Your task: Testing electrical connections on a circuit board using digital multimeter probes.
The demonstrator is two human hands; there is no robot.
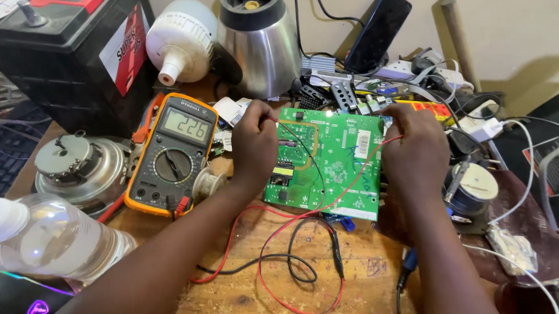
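Two hands work on a green circuit board point(330, 163). Left hand point(253, 146) pinches the black probe wire point(300, 241) at the board's left edge; right hand point(415, 151) pinches the red probe wire point(267, 265) at its right edge. Beside the left hand's grip lies a yellow multimeter point(172, 154).

An electronics repair workshop is indicated: a worn wooden bench point(374, 289) is crowded with a multimeter point(172, 154), a green circuit board point(330, 163), a car battery point(68, 44) and tangled cables point(286, 266).
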